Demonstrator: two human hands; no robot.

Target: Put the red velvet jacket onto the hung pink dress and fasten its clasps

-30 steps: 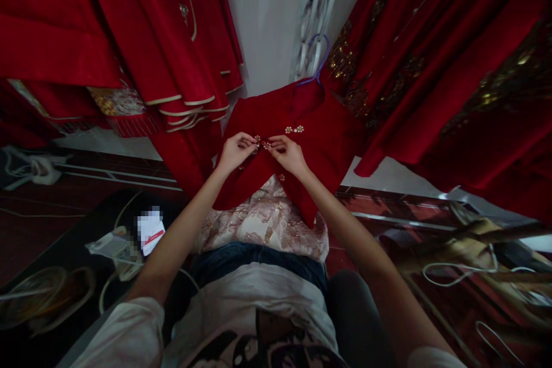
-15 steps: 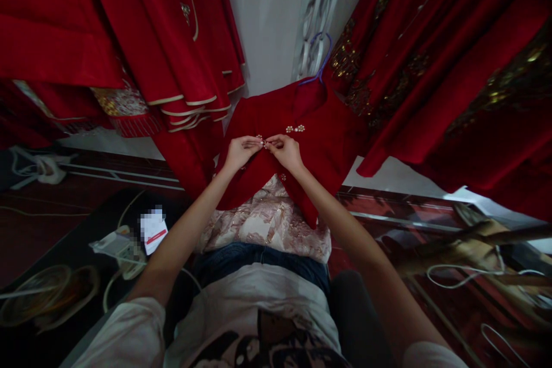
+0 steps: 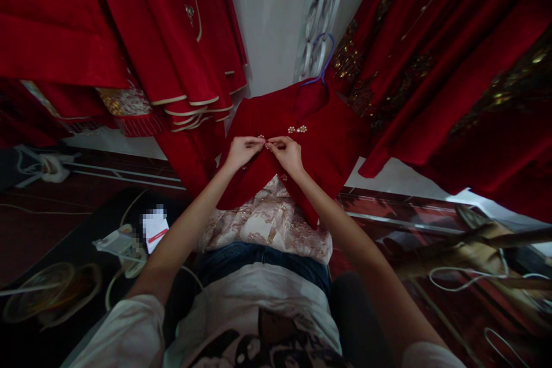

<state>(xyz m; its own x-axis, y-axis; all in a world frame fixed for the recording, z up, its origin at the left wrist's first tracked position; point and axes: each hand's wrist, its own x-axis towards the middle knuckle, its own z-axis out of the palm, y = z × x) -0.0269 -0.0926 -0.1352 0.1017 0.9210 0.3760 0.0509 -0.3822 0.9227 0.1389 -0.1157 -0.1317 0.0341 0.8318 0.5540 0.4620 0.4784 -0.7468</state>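
A red velvet jacket [image 3: 332, 144] hangs in front of me on a purple hanger [image 3: 321, 57]. Both my hands meet at its front opening. My left hand [image 3: 240, 152] pinches the left edge of the jacket at a pearl clasp [image 3: 261, 138]. Fingertip to fingertip with it, my right hand [image 3: 288, 154] pinches the other half of the same clasp. A second pearl clasp [image 3: 296, 129] sits closed higher up on the jacket. Below the red hem shows a pale pink embroidered cloth [image 3: 263, 224].
More red garments with gold trim hang at the left [image 3: 142, 40] and at the right [image 3: 452, 69]. A white power strip with cables [image 3: 118, 244] lies on the dark floor at the left. White wire hangers [image 3: 466, 276] lie at the right.
My two hands have drawn closer together at the pearl clasp, and the view has shifted slightly. Otherwise the jacket hangs as before.
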